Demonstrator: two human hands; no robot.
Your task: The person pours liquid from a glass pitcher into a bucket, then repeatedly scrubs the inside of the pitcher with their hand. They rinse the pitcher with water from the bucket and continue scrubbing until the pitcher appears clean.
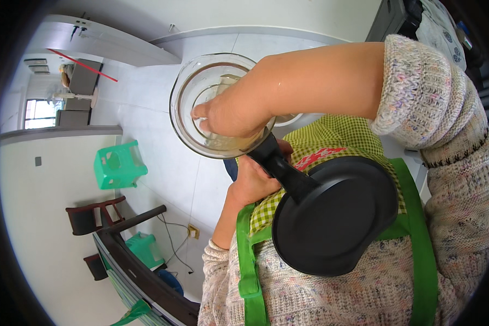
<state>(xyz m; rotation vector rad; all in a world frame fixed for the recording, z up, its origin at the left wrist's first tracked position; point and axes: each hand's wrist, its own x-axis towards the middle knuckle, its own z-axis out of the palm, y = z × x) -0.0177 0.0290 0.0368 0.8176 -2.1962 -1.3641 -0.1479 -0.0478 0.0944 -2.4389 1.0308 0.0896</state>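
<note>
A clear glass carafe [178,118], its open mouth facing up at me, is held out in front of my body. My left hand [257,179] grips its black plastic handle [271,153] from below. My right hand [232,116] reaches down into the carafe, and its fingers are partly lost behind the wrist and glass. Something pale and translucent shows around those fingers; whether it is cloth, water or reflection is unclear. The round black lid [338,220], joined to the handle, is swung back over my green checked apron [334,134].
Behind my right forearm shows a white basin's rim [293,121]. Off to the left are a green plastic stool [116,165], a wooden chair [93,218], a dark-edged table [138,269] and a power socket with cables [193,231]. A door [106,38] stands ajar.
</note>
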